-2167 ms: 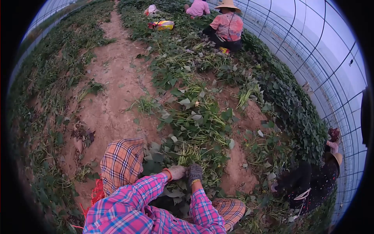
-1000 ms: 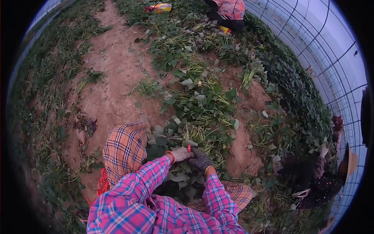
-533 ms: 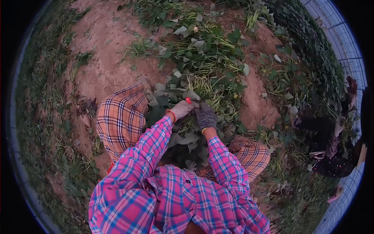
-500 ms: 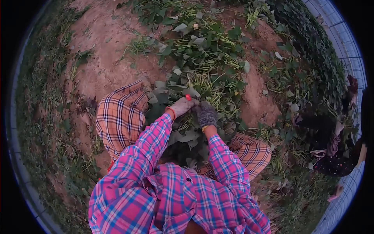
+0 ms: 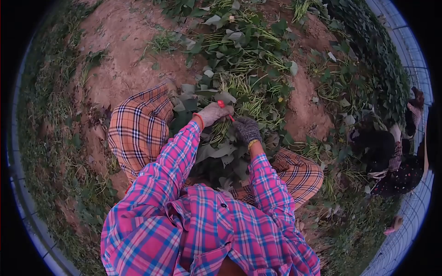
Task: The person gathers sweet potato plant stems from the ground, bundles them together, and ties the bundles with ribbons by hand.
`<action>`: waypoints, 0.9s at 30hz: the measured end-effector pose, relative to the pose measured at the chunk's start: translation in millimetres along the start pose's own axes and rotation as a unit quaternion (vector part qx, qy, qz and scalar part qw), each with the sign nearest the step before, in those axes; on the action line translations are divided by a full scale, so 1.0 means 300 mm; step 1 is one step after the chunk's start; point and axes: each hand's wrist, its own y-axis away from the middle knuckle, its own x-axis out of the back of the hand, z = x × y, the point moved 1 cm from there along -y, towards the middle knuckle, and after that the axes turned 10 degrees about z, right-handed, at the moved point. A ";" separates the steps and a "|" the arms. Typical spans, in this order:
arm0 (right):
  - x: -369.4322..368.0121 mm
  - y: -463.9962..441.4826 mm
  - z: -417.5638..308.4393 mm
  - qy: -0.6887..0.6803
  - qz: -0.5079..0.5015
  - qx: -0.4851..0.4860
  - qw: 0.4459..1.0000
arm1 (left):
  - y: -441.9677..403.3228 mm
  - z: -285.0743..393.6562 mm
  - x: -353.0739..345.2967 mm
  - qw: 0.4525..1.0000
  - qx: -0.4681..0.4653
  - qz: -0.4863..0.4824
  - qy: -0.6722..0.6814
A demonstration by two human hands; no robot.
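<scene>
Left hand (image 5: 214, 114) (pale-gloved) holds thin red strip (image 5: 221, 104) beside knit-gloved right hand (image 5: 249, 130).

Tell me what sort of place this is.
Probably a growing plot, perhaps inside a greenhouse: greens cover much of the ground, bare soil shows between them, and a pale, gridded wall curves along the edge.
</scene>
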 end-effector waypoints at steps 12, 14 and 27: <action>-0.049 -0.019 0.003 0.021 0.129 0.025 0.991 | 0.074 0.090 -0.044 0.997 -0.003 0.079 0.014; -0.062 -0.015 -0.016 0.020 0.149 0.061 0.987 | 0.059 0.065 -0.041 0.995 -0.005 0.094 -0.012; -0.083 -0.081 -0.081 0.130 0.017 0.119 0.984 | 0.137 0.132 -0.050 0.980 -0.035 0.158 -0.117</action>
